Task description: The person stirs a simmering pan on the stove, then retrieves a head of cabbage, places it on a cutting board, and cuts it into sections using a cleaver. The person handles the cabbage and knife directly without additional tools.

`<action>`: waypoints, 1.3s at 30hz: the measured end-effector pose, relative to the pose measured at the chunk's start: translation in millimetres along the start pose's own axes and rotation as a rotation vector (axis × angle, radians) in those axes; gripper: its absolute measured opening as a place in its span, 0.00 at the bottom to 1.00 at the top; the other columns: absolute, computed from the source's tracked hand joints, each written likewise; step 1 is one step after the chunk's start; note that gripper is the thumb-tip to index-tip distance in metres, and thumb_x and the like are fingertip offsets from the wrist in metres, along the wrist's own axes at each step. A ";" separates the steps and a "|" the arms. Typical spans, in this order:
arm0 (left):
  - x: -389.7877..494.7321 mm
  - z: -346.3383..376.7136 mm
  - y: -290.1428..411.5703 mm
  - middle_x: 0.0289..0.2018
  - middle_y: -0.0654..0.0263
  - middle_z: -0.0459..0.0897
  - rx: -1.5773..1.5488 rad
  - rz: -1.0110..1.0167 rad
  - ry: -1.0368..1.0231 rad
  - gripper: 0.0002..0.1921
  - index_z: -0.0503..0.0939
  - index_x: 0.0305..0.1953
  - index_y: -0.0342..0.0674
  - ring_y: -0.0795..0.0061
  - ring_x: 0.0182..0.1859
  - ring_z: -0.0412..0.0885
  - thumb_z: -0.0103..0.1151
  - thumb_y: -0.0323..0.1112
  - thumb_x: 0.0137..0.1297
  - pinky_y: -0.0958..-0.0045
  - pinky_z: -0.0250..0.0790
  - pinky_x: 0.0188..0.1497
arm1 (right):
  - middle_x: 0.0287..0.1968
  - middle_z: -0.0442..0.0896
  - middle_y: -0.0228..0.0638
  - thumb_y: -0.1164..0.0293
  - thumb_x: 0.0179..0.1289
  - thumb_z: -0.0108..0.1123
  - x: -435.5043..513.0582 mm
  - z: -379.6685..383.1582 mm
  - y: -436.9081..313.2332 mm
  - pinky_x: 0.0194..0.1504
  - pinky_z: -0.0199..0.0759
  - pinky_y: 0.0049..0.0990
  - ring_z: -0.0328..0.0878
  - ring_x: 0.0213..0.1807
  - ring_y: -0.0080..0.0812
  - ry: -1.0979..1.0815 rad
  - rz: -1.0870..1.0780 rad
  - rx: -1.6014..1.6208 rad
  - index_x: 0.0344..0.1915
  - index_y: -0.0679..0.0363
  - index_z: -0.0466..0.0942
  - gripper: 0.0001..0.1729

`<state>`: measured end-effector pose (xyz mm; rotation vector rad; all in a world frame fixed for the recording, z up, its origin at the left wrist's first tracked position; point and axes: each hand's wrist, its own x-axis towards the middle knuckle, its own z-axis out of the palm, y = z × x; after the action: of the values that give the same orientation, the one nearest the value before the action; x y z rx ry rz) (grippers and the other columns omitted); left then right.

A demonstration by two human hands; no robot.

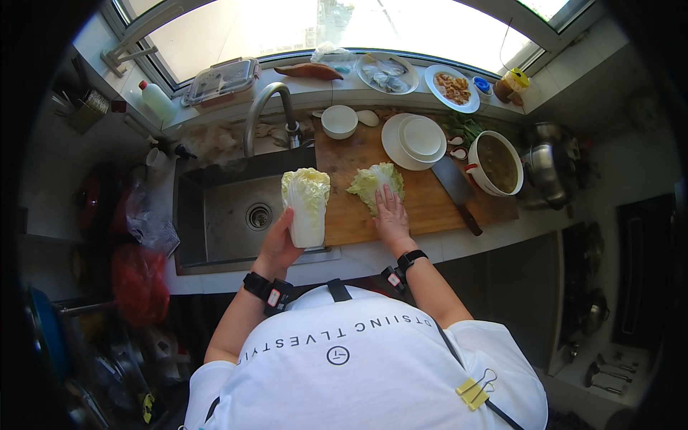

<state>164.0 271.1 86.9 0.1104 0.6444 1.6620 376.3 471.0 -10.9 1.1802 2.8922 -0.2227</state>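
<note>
A pale, blocky head of napa cabbage (306, 209) is in my left hand (279, 236), with my thumb against its white side. It is held upright over the right edge of the stainless steel sink (215, 215), beside the wooden cutting board (344, 215). My right hand (392, 215) lies palm down, fingers extended, on loose napa cabbage leaves (371, 183) on the board. The underside of that hand and its thumb are hidden. To the right, a cleaver (454, 188) rests on the board, its dark handle reaching past the front edge.
Behind the leaves are a white bowl (339, 122) and stacked white dishes (406, 156). A pot of soup (497, 164) stands at the board's right. The curved faucet (263, 110) rises behind the sink. A sweet potato (309, 71) and a plate of food (452, 88) line the windowsill.
</note>
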 end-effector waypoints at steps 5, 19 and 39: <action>4.9 5.2 1.5 0.59 0.63 0.73 0.223 0.195 0.008 0.33 0.61 0.67 0.43 0.68 0.60 0.74 0.60 0.51 0.67 0.62 0.69 0.61 | 0.77 0.47 0.37 0.61 0.62 0.62 2.9 -33.6 -18.8 0.70 0.53 0.46 0.49 0.76 0.45 0.044 0.052 0.035 0.72 0.50 0.58 0.40; 4.2 30.2 12.0 0.63 0.64 0.70 0.598 0.302 0.047 0.31 0.58 0.70 0.41 0.74 0.64 0.69 0.55 0.41 0.72 0.70 0.62 0.65 | 0.66 0.67 0.30 0.62 0.65 0.65 15.1 -107.5 -108.5 0.66 0.60 0.31 0.65 0.66 0.28 -0.379 -0.219 2.031 0.74 0.57 0.52 0.44; -0.8 33.0 0.6 0.62 0.65 0.71 0.217 0.155 -0.048 0.32 0.61 0.68 0.44 0.68 0.63 0.72 0.62 0.39 0.67 0.60 0.64 0.67 | 0.55 0.69 0.32 0.71 0.64 0.63 14.0 -143.5 -99.2 0.53 0.70 0.24 0.72 0.53 0.23 -0.124 -0.277 1.520 0.67 0.62 0.67 0.32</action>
<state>177.6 281.9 115.0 0.3635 0.7953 1.7281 303.6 430.1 142.9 0.5595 2.4027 -2.5790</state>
